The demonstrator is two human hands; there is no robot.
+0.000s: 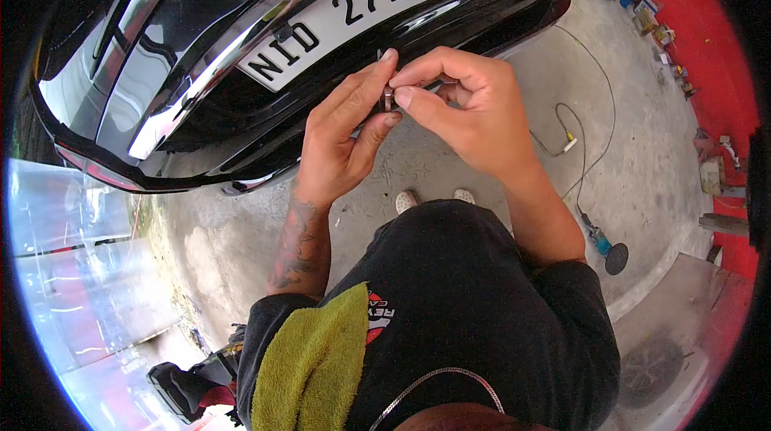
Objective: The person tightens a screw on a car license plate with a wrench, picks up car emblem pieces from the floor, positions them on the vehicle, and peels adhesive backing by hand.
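Both of my hands meet in front of the car's rear bumper, around a small dark object with a shiny edge [388, 99]. My left hand [341, 126] is closed on it, with the fingers together above and the thumb below. From the other side, my right hand [470, 106] pinches at it with thumb and index finger. Most of the object is covered by fingers, so its kind cannot be made out. Just beyond the hands is the black car [474, 18], bearing a white licence plate [321, 30].
On the concrete floor [642, 142] at right lies a power polisher [602, 248] beside a loose cable [614, 102]. Several items line the red wall [707, 46]. A green towel [313, 359] hangs over my left shoulder. Clear plastic sheeting [88, 270] hangs at left.
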